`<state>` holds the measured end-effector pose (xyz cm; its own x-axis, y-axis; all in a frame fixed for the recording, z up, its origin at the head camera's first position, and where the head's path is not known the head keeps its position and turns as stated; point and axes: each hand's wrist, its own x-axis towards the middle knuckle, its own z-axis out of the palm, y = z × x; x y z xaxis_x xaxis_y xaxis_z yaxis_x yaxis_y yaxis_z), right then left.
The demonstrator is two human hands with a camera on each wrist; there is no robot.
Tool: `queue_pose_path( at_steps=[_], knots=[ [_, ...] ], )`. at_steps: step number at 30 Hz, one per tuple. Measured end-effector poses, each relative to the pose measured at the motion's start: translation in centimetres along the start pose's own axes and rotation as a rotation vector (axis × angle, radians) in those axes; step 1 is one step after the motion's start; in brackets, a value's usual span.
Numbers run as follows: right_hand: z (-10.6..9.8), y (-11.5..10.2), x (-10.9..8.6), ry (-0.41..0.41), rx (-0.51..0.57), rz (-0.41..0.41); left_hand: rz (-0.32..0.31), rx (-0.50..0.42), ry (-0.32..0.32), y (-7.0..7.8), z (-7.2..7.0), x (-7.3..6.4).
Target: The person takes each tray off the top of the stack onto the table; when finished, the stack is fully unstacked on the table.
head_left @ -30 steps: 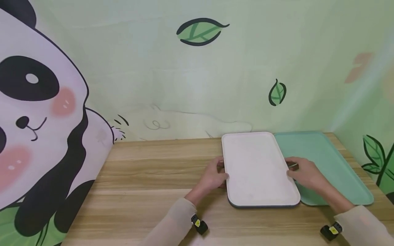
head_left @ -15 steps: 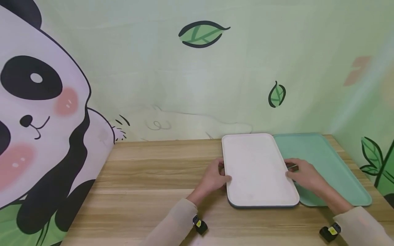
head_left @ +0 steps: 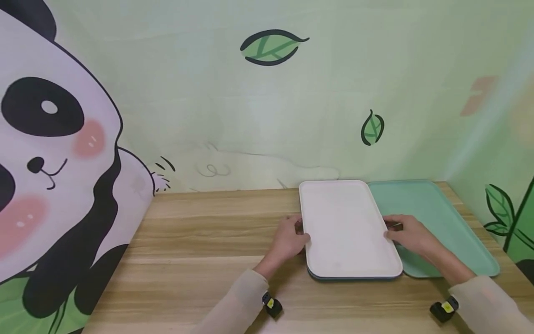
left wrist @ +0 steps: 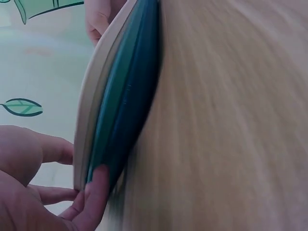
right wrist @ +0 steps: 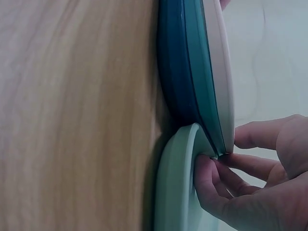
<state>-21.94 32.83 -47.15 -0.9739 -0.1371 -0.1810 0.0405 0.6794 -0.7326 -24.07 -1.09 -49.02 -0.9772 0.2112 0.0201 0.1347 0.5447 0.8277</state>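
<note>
white tray between both hands

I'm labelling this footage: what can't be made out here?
Head: upper face of the dark blue rectangular tray, covered by the white rectangular tray.
Right wrist: rest of the pale green rectangular tray, cut off by the bottom edge.
Left wrist: right hand, cropped by top edge.

We see a wooden table before a pale green backdrop. On it we notice a large printed panda at the left, one wide leaf, a smaller leaf lower down, and a leafy plant at the right.
</note>
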Motion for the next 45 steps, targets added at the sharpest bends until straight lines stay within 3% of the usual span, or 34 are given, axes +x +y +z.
queue_pose_path(
  at_steps=[4,9,17,25,37,45],
  knots=[
    [-0.1,0.2,-0.1,0.006,-0.012,0.022,-0.001,-0.077,-0.013,0.4,-0.2,0.1],
    [-0.1,0.3,-0.2,0.004,0.010,0.048,-0.050,-0.199,-0.066,0.4,-0.5,0.3],
    [0.1,0.4,-0.1,-0.031,0.170,0.054,-0.157,-0.436,-0.093,0.4,-1.6,0.3],
    [0.4,0.7,0.1,-0.009,0.095,0.048,-0.190,-0.621,-0.113,0.2,-2.1,-0.1],
    [0.0,0.8,0.3,0.027,0.024,0.013,-0.157,-0.673,-0.117,-1.4,-3.8,-0.6],
    [0.0,0.5,0.2,0.044,-0.009,-0.026,-0.189,-0.644,-0.127,-2.7,-7.5,-2.2]
  ],
)
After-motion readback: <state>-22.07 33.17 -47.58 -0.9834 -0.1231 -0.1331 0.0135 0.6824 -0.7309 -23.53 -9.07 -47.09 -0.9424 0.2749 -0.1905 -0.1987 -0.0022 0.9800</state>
